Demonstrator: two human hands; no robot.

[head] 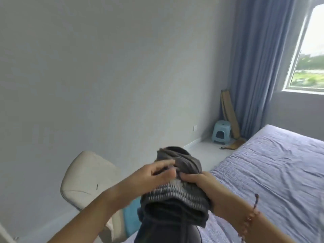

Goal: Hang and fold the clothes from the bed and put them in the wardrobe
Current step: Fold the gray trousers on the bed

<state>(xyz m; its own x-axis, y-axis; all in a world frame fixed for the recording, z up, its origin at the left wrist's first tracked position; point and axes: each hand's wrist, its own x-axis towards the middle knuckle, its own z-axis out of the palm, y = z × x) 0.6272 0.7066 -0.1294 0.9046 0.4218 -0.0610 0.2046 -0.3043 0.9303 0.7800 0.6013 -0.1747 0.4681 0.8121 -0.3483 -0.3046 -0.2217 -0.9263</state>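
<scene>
The left hand (pixel 154 170) is blurred, its grip unclear. The right hand (pixel 197 179) has its fingers hidden under the garment (pixel 175 199). The bed (pixel 271 163) runs off the right edge. The left arm (pixel 105 204) covers part of the chair (pixel 84 176).

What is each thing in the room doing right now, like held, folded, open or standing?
Grey garment, bundled in folds, held up by both hands.
Left hand, pinches the garment's top fold.
Right hand, grips the garment's side.
Bed, covered by a wrinkled lilac sheet.
Curtain, pulled aside beside the window.
Stool, upright in the corner.
Brown mat, leaning in the corner behind the stool.
</scene>
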